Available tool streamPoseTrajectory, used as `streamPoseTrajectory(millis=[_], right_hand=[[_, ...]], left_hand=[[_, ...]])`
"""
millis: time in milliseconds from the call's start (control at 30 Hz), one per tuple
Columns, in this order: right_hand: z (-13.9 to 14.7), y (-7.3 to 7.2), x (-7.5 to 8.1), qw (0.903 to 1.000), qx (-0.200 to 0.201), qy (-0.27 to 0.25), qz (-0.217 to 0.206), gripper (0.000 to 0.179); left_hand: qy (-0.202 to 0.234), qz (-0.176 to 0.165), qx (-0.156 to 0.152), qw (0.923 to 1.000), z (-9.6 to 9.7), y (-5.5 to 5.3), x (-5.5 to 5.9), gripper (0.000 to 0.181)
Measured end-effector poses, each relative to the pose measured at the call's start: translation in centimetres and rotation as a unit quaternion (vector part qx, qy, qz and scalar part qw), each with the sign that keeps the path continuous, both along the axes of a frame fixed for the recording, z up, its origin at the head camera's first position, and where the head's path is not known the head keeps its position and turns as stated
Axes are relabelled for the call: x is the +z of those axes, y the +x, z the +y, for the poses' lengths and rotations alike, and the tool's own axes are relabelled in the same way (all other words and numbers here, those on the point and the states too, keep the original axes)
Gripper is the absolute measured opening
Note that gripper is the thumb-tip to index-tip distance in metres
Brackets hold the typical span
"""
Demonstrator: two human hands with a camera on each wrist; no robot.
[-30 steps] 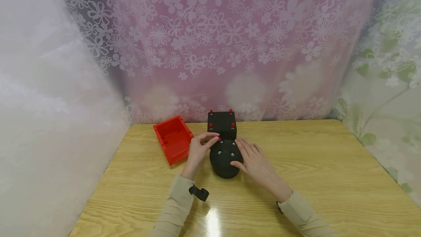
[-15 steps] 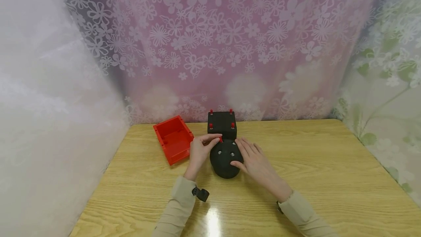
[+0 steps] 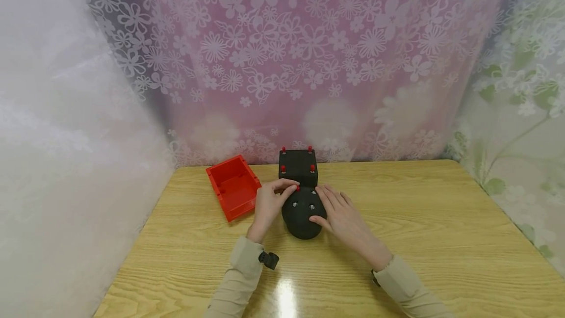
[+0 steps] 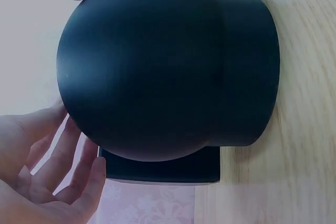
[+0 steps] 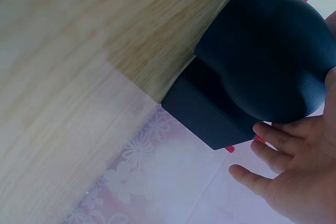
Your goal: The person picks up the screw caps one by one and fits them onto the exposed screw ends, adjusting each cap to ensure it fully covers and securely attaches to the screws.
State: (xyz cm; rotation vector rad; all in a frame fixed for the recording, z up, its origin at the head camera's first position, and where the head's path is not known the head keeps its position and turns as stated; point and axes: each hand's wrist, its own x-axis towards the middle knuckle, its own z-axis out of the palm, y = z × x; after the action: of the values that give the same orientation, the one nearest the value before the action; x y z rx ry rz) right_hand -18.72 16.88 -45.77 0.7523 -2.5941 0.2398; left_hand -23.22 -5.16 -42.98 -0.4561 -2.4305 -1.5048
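Red peg (image 3: pixel 298 188): at the far left of the top of the black dome (image 3: pixel 302 222), pinched between thumb and index of left hand (image 3: pixel 267 206). Can't tell if seated; fingertips hide most of it. Right hand (image 3: pixel 343 217) rests on the dome's right side, fingers extended, thumb on top; hands apart, dome between. Three silvery fittings (image 3: pixel 312 207) show on the dome top. Black block (image 3: pixel 297 162) just beyond, four red pins (image 3: pixel 283 168) upright at its corners. Red bin (image 3: pixel 214 183) left of both. All on wood table (image 3: pixel 176 269), floral curtain (image 3: pixel 309 63) behind.
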Motion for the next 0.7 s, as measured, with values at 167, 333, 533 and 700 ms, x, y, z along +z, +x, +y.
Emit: streamPoseTrajectory(millis=[167,333,533,700], right_hand=[[0.01,0.00,0.01,1.0000,-0.002,0.003,-0.005,0.087],[0.00,-0.01,0.05,1.0000,-0.001,0.003,-0.003,0.088],[0.00,-0.03,0.08,1.0000,0.000,0.001,0.002,0.089],[-0.01,-0.05,0.11,1.0000,-0.001,-0.001,-0.004,0.088]], left_hand=[[-0.011,0.006,0.002,0.9999,0.12,0.12,0.15,0.014],[-0.008,0.006,0.003,0.9999,0.34,0.10,0.03,0.015],[-0.008,0.014,0.004,0.9999,0.22,0.08,0.11,0.018],[0.015,0.006,0.023,0.9996,-0.15,0.09,0.85,0.017]])
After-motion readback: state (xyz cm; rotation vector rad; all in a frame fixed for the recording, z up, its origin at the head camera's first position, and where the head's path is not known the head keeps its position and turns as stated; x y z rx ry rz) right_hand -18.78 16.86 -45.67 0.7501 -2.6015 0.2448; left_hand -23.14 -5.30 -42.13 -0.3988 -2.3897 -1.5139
